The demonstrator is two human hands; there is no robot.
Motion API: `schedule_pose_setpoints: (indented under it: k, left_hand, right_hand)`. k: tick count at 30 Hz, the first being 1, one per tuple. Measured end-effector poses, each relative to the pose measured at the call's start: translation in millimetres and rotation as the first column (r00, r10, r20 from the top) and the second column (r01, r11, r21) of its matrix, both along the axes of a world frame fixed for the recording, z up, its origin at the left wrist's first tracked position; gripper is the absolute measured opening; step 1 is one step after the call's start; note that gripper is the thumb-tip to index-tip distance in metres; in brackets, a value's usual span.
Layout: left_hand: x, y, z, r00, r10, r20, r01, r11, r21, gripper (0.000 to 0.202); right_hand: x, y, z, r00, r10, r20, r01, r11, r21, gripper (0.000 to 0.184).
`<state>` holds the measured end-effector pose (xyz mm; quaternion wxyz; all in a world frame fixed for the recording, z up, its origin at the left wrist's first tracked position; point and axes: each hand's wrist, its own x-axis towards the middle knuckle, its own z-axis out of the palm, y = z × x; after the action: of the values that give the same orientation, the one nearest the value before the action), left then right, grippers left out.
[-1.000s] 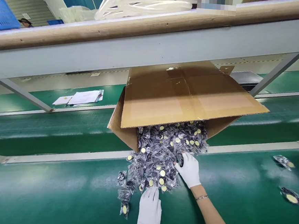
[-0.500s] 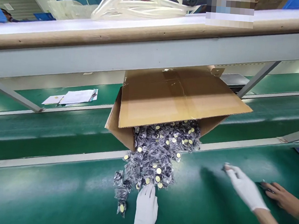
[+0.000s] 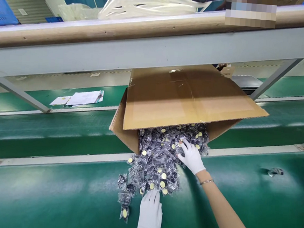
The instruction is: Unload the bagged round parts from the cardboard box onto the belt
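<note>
A heap of small dark parts in clear plastic bags (image 3: 153,166), many with a pale yellow round face, spills from a cardboard box (image 3: 195,103) onto the green surface. My left hand (image 3: 149,214), white-gloved, rests at the heap's near edge, fingers stretched forward against the nearest bags. At the box mouth my right hand (image 3: 190,157), also gloved, reaches over the heap's right side with thumb and fingers apart. Its fingertips touch or hover at the bags; which, I cannot tell. One bagged part (image 3: 276,172) lies alone at the right.
The box's upper flap hangs over its mouth. A grey shelf beam (image 3: 106,54) crosses above, carrying coiled white tubing (image 3: 150,3) and a blue basket (image 3: 2,9). Papers (image 3: 85,97) lie on the green surface behind, at the left.
My right hand has swung left from the green surface to the heap. The dark item at its fingertips is no longer there. Another person's hand has left the right side. My left hand stays put.
</note>
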<state>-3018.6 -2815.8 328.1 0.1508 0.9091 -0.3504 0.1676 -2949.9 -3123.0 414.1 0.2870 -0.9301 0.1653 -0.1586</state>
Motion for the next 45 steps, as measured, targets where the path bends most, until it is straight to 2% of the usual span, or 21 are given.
schedule_pose_setpoints:
  k: [3,7,10,14,16,17,19,21,23,24,25,26,28,29,31,34,36,39,41,43,45]
  left_hand:
    - [-0.4,0.4,1.4,1.0,0.006,0.01,-0.006,1.0,-0.002,0.037]
    - [1.7,0.1,5.4,1.0,-0.006,0.01,0.005,1.0,0.012,0.036]
    - [2.6,-0.8,6.8,1.0,-0.01,0.001,0.01,1.0,0.0,0.035]
    - [1.5,-1.9,4.1,1.0,0.005,-0.002,-0.005,1.0,-0.009,0.035]
    - [0.9,-2.0,1.7,1.0,0.008,-0.001,-0.008,1.0,-0.002,0.036]
    - [0.7,-1.9,0.5,1.0,0.009,-0.005,-0.009,1.0,0.0,0.036]
    - [0.4,-1.6,-1.6,1.0,0.014,-0.016,-0.014,1.0,0.002,0.036]
    - [0.3,-1.3,-2.9,0.999,0.018,-0.033,-0.017,1.0,0.008,0.037]
    - [0.5,-1.2,-3.3,0.999,0.018,-0.046,-0.017,1.0,0.015,0.037]
    - [0.6,-1.2,-3.3,0.999,0.018,-0.048,-0.017,1.0,0.017,0.037]
    - [0.8,-1.3,-3.2,0.999,0.018,-0.047,-0.017,1.0,0.016,0.037]
    - [0.9,-1.4,-3.2,0.999,0.017,-0.042,-0.017,1.0,0.014,0.038]
    - [0.8,-1.6,-3.4,0.999,0.016,-0.03,-0.016,1.0,0.007,0.037]
    - [0.7,-1.6,-3.7,0.999,0.016,-0.027,-0.016,1.0,0.001,0.037]
    - [0.2,-1.3,-4.5,0.999,0.018,-0.032,-0.019,1.0,-0.011,0.036]
    - [-0.1,-0.6,-5.1,0.999,0.014,-0.041,-0.014,1.0,-0.005,0.037]
    - [0.4,-0.4,-4.2,1.0,0.007,-0.03,-0.007,1.0,0.009,0.037]
    - [1.3,-0.6,-1.5,1.0,0.003,-0.001,-0.003,1.0,0.007,0.037]
    - [1.4,-0.9,-0.3,1.0,0.003,0.008,-0.003,1.0,-0.003,0.037]
    - [1.0,-1.0,-0.5,1.0,0.003,-0.002,-0.003,1.0,-0.021,0.037]
    - [0.4,-0.9,-1.8,1.0,0.008,-0.026,-0.009,0.999,-0.036,0.036]
  right_hand:
    - [5.8,0.6,-9.6,0.989,-0.149,-0.021,0.149,0.955,0.258,0.047]
    - [-21.2,-8.2,-7.7,0.972,-0.225,-0.073,0.234,0.864,0.445,0.062]
    - [-45.3,-11.4,3.3,0.973,-0.197,-0.12,0.23,0.791,0.567,0.075]
    - [-72.7,-15.3,14.1,0.98,-0.071,-0.187,0.188,0.652,0.734,0.08]
    - [-91.4,-28.3,17.3,0.965,-0.03,-0.26,0.223,0.614,0.757,0.08]
    - [-103.9,-39.7,19.4,0.949,-0.054,-0.311,0.274,0.63,0.726,0.079]
    - [-134.8,-71.6,26.0,0.892,-0.199,-0.405,0.414,0.717,0.561,0.07]
    - [-167.3,-107.3,34.0,0.794,-0.461,-0.397,0.566,0.799,0.203,0.061]
    - [-189.1,-131.3,38.3,0.702,-0.664,-0.259,0.625,0.748,-0.224,0.063]
    - [-192.5,-134.8,37.2,0.696,-0.695,-0.181,0.609,0.705,-0.364,0.064]
    - [-189.9,-131.7,33.1,0.727,-0.675,-0.126,0.572,0.697,-0.432,0.062]
    - [-181.8,-122.8,26.1,0.787,-0.609,-0.099,0.515,0.737,-0.438,0.059]
    - [-153.6,-93.3,5.0,0.924,-0.371,-0.091,0.319,0.88,-0.352,0.048]
    - [-137.1,-76.6,-7.2,0.961,-0.258,-0.101,0.214,0.924,-0.317,0.044]
    - [-108.3,-47.2,-29.5,0.976,-0.161,-0.147,0.116,0.954,-0.278,0.037]
    - [-88.6,-18.6,-48.2,0.945,-0.253,-0.206,0.204,0.951,-0.232,0.026]
    - [-87.1,-2.4,-49.9,0.943,-0.234,-0.237,0.201,0.967,-0.154,0.032]
    - [-87.8,25.6,-42.6,0.932,0.028,-0.363,-0.044,0.998,-0.036,0.05]
    - [-91.6,36.5,-34.5,0.887,0.104,-0.449,-0.147,0.987,-0.06,0.05]
    - [-106.1,28.5,-24.0,0.879,0.024,-0.476,-0.099,0.986,-0.134,0.041]
    - [-133.4,-1.3,-10.2,0.874,-0.131,-0.467,0.026,0.974,-0.224,0.039]
